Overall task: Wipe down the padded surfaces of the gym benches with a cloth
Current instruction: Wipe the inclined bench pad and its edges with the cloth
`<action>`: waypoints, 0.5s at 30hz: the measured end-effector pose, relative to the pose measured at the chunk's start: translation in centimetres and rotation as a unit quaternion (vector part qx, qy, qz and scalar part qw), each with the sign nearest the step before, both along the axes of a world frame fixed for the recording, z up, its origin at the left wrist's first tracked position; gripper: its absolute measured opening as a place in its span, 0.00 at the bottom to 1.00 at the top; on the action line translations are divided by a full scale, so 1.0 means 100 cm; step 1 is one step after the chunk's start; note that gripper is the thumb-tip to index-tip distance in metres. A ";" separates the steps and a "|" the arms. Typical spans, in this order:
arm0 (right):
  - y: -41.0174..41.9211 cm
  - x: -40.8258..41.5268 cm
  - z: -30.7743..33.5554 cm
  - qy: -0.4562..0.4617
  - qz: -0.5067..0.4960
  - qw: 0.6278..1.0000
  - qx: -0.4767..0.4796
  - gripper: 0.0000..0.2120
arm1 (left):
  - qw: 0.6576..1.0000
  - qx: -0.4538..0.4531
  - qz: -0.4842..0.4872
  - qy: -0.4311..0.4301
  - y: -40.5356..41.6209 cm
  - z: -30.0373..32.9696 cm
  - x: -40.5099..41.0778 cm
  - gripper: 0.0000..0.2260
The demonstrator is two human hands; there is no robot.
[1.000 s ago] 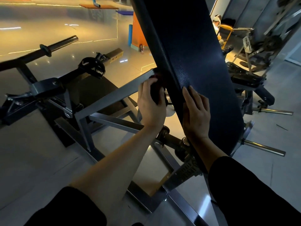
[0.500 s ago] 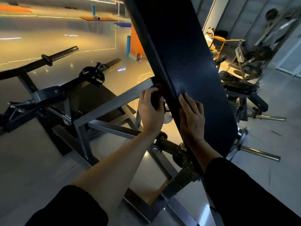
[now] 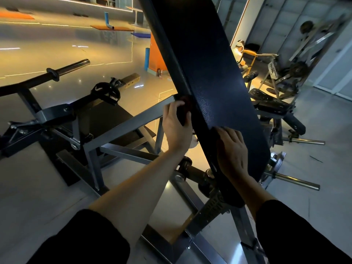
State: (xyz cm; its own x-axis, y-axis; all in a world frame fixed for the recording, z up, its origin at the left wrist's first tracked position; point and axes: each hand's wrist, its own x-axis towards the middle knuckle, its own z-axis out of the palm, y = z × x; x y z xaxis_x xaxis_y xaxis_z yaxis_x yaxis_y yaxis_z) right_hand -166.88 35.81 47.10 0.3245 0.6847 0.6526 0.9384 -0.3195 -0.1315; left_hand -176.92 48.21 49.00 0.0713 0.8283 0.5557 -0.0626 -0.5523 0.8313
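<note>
At far left, a black steel barbell sleeve (image 3: 62,70) angles up over a glossy tiled floor (image 3: 28,178). Just right of it, a grey square-tube steel frame (image 3: 122,124) runs diagonally toward a tilted pad.

The left hand (image 3: 176,128) is at the left edge of the dark blue, grained vinyl bench pad (image 3: 209,77). Its grip is clamped: fingers curl round a dark cloth (image 3: 182,116) with a reddish part showing at the top, and press it against the pad's side edge. The cloth's full shape cannot be told; most of it is hidden by the hand.

The pad stands steeply inclined, rising from lower right to upper left of centre.

The right hand (image 3: 231,149) rests on the pad's lower left portion, near the edge. Its grip is apart: the fingers (image 3: 226,131) lie bent over the padded face and hold nothing. Both forearms are bare below black sleeves (image 3: 304,235).

Farther right, a second black padded bench (image 3: 270,103) stands, with chrome weight pegs (image 3: 293,181) below it.
</note>
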 end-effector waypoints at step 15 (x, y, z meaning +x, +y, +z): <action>-0.019 -0.011 -0.010 0.053 0.013 0.998 -0.018 0.22 | 0.999 0.013 -0.008 0.028 -0.030 -0.031 0.002 0.12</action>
